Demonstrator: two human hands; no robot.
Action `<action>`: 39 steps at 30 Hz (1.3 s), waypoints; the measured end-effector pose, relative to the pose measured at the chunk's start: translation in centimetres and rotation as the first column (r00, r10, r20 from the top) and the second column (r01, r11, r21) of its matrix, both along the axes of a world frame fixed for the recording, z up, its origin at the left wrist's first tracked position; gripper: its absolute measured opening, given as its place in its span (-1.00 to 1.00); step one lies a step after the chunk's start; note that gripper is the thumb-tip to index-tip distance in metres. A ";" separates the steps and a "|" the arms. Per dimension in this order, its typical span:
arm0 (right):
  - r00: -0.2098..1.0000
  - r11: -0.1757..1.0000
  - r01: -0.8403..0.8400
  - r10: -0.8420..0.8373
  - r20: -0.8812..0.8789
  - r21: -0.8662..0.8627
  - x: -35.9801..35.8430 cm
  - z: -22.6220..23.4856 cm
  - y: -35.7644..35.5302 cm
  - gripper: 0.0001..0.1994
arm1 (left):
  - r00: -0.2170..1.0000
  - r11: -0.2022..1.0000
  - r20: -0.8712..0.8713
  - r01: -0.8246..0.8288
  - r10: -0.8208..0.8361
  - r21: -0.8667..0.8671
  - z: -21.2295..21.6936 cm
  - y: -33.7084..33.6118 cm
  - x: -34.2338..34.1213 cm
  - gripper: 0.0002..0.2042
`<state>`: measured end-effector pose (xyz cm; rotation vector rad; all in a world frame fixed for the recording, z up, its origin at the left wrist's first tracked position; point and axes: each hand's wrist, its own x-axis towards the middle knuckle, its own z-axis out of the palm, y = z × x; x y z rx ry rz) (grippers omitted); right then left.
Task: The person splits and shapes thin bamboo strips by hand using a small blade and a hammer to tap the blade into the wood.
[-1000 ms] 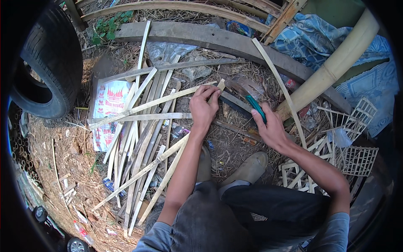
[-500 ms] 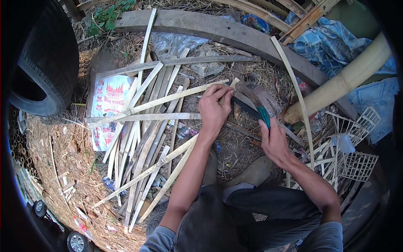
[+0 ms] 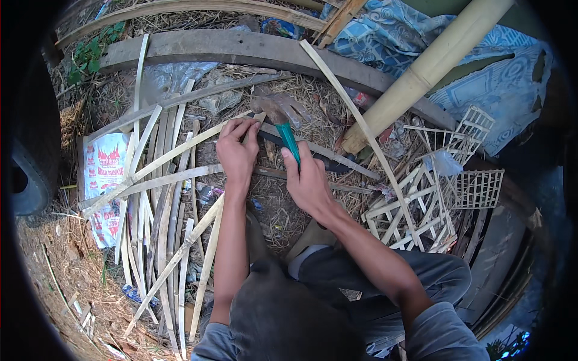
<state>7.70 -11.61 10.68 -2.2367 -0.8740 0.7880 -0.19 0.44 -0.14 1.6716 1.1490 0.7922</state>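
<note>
My right hand [image 3: 308, 183] is wrapped round the green handle of a claw hammer [image 3: 285, 136]. Its rusty head hovers or rests just beyond my left fingertips; I cannot tell whether it touches the wood. My left hand [image 3: 237, 147] is closed in a pinch over the far end of a long bamboo strip [image 3: 171, 155], which slants down to the left. Anything small between those fingertips is hidden. Under the hammer a dark flat bar [image 3: 325, 161] lies on the ground, partly covered by my right hand.
Several loose bamboo strips [image 3: 162, 240] lie heaped on the left, beside a white printed sack [image 3: 103, 174]. A thick bamboo pole [image 3: 421, 78] leans at the right, near lattice pieces [image 3: 478, 189]. A curved plank [image 3: 198, 47] crosses behind; a tyre [image 3: 36, 144] stands far left.
The whole view has swung to the right. My right hand has brought the hammer head leftward, close to my left fingertips. My left hand still pinches the strip's end.
</note>
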 end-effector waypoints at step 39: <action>0.972 0.974 0.226 -0.227 -0.054 -0.013 -1.8 0.2 -2.3 -0.60 | 0.999 0.997 0.009 0.037 -0.037 0.064 0.8 -0.6 1.3 -0.87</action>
